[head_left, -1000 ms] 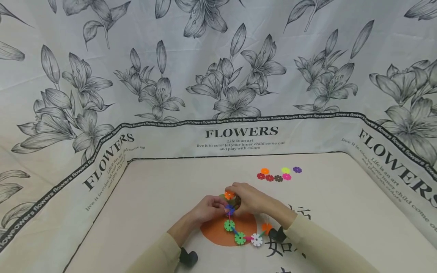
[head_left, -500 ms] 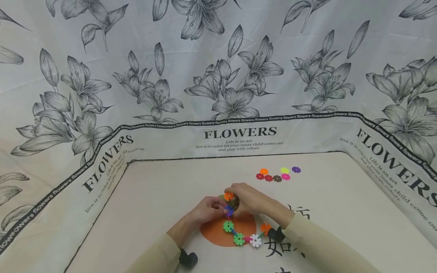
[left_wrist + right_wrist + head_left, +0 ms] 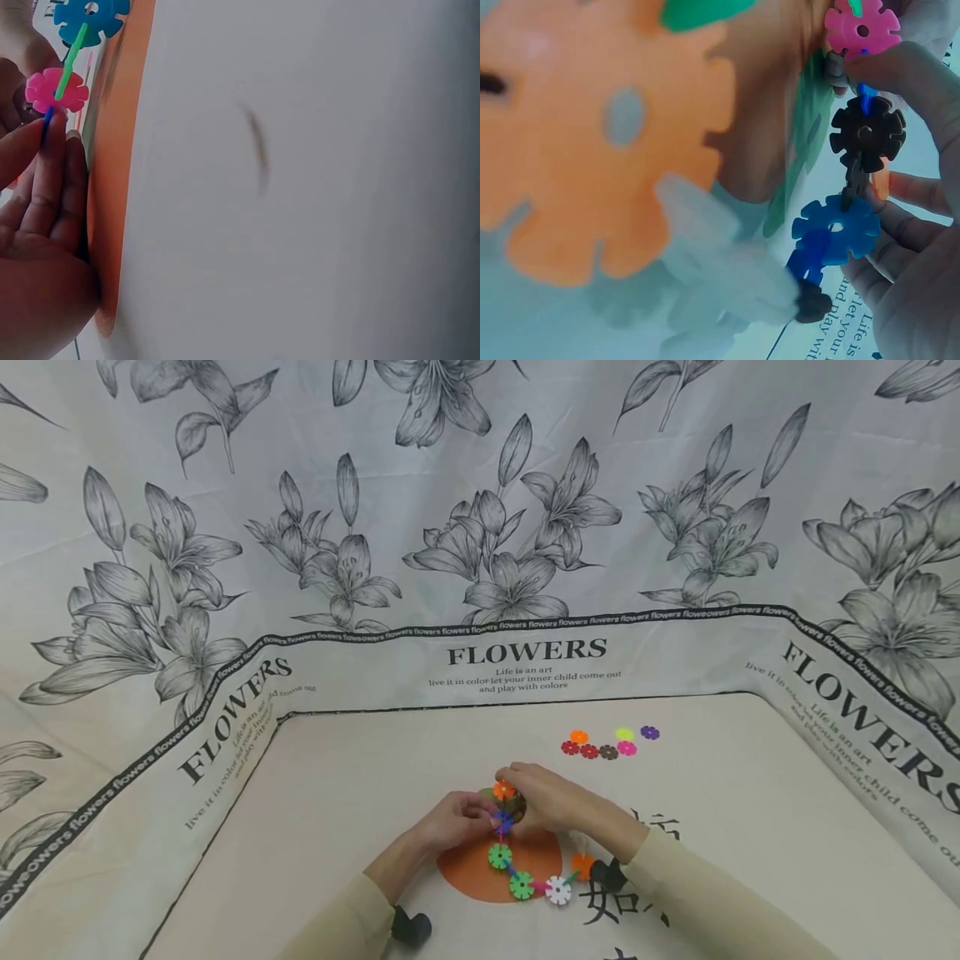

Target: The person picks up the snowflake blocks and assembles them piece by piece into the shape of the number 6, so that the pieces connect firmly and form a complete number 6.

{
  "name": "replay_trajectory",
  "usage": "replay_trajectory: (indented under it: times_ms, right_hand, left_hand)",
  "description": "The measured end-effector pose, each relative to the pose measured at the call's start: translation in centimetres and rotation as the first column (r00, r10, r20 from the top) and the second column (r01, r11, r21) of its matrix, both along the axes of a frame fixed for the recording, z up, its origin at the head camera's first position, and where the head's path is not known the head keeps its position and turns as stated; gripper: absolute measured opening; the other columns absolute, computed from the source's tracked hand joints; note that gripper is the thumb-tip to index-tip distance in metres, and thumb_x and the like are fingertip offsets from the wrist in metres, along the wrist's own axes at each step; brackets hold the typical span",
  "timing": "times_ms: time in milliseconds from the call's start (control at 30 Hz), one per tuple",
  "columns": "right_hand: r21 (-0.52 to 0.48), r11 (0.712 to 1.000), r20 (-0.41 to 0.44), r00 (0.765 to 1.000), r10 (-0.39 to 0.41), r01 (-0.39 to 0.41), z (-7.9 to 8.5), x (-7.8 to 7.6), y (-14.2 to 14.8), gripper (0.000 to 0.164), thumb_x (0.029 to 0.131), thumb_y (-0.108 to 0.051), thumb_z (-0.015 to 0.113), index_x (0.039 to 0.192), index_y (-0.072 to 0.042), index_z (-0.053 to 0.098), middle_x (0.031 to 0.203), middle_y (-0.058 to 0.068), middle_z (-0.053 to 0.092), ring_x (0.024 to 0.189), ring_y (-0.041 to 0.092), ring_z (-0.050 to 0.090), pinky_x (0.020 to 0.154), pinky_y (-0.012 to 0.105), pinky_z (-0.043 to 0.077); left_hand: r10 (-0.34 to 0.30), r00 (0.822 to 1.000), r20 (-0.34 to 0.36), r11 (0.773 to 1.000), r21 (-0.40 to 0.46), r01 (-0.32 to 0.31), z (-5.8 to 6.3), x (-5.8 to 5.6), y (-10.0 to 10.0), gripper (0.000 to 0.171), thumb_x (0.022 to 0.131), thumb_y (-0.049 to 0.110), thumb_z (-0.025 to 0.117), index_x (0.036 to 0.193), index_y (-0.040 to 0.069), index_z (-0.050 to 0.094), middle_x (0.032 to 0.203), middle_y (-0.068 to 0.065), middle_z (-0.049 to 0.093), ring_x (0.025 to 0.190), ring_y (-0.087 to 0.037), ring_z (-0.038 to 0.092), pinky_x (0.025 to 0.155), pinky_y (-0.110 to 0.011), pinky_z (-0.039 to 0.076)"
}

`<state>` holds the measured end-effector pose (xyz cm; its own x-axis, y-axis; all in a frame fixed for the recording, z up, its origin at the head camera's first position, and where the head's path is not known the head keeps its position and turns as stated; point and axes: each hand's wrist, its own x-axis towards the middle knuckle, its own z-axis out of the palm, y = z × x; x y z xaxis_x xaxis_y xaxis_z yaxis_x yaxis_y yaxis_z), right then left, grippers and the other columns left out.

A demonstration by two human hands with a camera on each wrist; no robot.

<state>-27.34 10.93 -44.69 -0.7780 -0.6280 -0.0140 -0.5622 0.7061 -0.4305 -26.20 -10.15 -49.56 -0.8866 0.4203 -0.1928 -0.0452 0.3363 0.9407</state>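
- Left hand point(image 3: 453, 817): thumb and finger pinch a narrow blue disc point(image 3: 47, 126), edge-on in the left wrist view, joined to a pink disc point(image 3: 56, 90).
- Right hand point(image 3: 551, 797): its fingers curl round the far part of the same work, a chain of notched discs point(image 3: 522, 885); the right wrist view shows the thumb near the pink disc and fingers behind a dark disc point(image 3: 868, 133). Which single piece bears the pressure cannot be told.
- Position: the chain runs from between the hands, over the printed orange circle point(image 3: 468, 878), to a white disc point(image 3: 558, 890) and an orange disc point(image 3: 582, 866) at the near right.
- Likely failure, joint: a slot seated only shallowly could spring apart if the two hands twist in different directions.
- Likely failure, snag: the orange disc lies close beside the dark wrist mount point(image 3: 609, 876); lifting or turning that wrist might catch it and pull a link loose.
- Likely failure, slip: the left pinch covers little of the disc, so a hard push could tilt it out of line.
- Loose discs point(image 3: 589, 752): at the far right, well apart from both hands.
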Motion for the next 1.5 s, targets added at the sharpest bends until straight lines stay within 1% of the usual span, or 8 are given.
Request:
replay_trajectory:
  times_ms: [200,333,533,633,833,1033,1367,1500]
  right_hand:
    - [0.026,0.999,-0.017,0.999,0.031,-0.03,0.0,-0.1,-0.3,0.079,0.075,-0.02,0.09,0.144,-0.005,0.054,0.11,-0.001,0.059,0.094,0.015,0.053,0.083,0.033,0.055]
    - [0.045,0.999,-0.05,0.998,0.028,-0.025,-0.1,-0.1,-0.6,0.073,0.074,-0.022,0.09,0.139,-0.005,0.059,0.11,0.001,0.06,0.094,0.016,0.053,0.086,0.036,0.055]
    - [0.03,1.0,-0.064,0.998,0.007,-0.005,-0.2,-0.1,-0.8,0.066,0.074,-0.021,0.091,0.132,-0.006,0.065,0.1,-0.002,0.06,0.09,0.014,0.053,0.079,0.033,0.053]
    - [0.013,1.0,-0.057,0.998,-0.003,0.003,-0.2,-0.1,-0.8,0.065,0.073,-0.019,0.092,0.13,-0.005,0.065,0.099,-0.001,0.06,0.091,0.015,0.053,0.08,0.034,0.054]
    - [-0.011,1.0,-0.018,1.0,-0.014,0.014,-0.4,-0.1,-0.9,0.065,0.072,-0.018,0.092,0.129,-0.003,0.065,0.107,0.003,0.064,0.101,0.02,0.056,0.089,0.04,0.056]
    - [-0.01,0.999,0.038,0.998,-0.045,0.045,-0.4,-0.3,-1.0,0.052,0.072,-0.017,0.093,0.115,-0.009,0.066,0.096,-0.002,0.062,0.094,0.017,0.056,0.082,0.035,0.057]
    - [-0.01,0.999,0.046,0.998,-0.041,0.041,-0.5,-0.2,-1.1,0.054,0.073,-0.014,0.091,0.121,-0.006,0.066,0.1,-0.001,0.063,0.103,0.022,0.054,0.087,0.039,0.056]
    - [-0.021,0.999,0.055,0.998,-0.037,0.039,-0.5,-0.2,-0.9,0.06,0.073,-0.015,0.091,0.126,-0.004,0.065,0.107,0.002,0.065,0.107,0.024,0.055,0.09,0.041,0.056]
  left_hand:
    - [-0.007,1.0,-0.001,1.0,0.005,0.007,0.0,0.1,0.0,0.014,0.097,0.01,0.068,0.108,0.002,0.07,0.086,-0.005,0.068,0.084,-0.017,0.06,0.08,-0.028,0.05]
    - [-0.006,1.0,-0.007,1.0,0.002,0.006,-0.1,0.1,-0.1,0.013,0.097,0.01,0.068,0.107,0.001,0.07,0.086,-0.005,0.068,0.085,-0.017,0.06,0.082,-0.029,0.051]
    - [0.003,1.0,-0.01,1.0,-0.001,-0.003,-0.1,0.0,-0.1,0.012,0.097,0.008,0.067,0.106,0.001,0.071,0.085,-0.005,0.068,0.085,-0.017,0.06,0.083,-0.029,0.051]
    - [0.005,1.0,-0.015,1.0,0.01,-0.005,-0.1,-0.1,-0.1,0.012,0.096,0.006,0.067,0.105,0.0,0.071,0.084,-0.005,0.068,0.084,-0.017,0.06,0.082,-0.028,0.05]
    - [0.021,1.0,-0.018,1.0,0.013,-0.021,-0.2,0.1,0.0,0.01,0.095,0.005,0.068,0.104,0.001,0.071,0.083,-0.004,0.067,0.083,-0.017,0.059,0.08,-0.028,0.048]
    - [0.022,1.0,-0.015,1.0,0.01,-0.021,-0.2,0.1,0.1,0.011,0.095,0.006,0.069,0.105,0.001,0.071,0.084,-0.005,0.067,0.084,-0.018,0.059,0.082,-0.029,0.049]
    - [0.015,1.0,-0.015,1.0,0.023,-0.014,0.0,0.2,0.1,0.01,0.095,0.005,0.069,0.103,0.0,0.071,0.083,-0.005,0.067,0.081,-0.016,0.058,0.076,-0.026,0.048]
    - [-0.001,1.0,-0.026,1.0,0.016,0.002,0.1,0.3,0.0,0.011,0.095,0.006,0.069,0.104,0.0,0.071,0.084,-0.006,0.068,0.081,-0.016,0.059,0.076,-0.025,0.049]
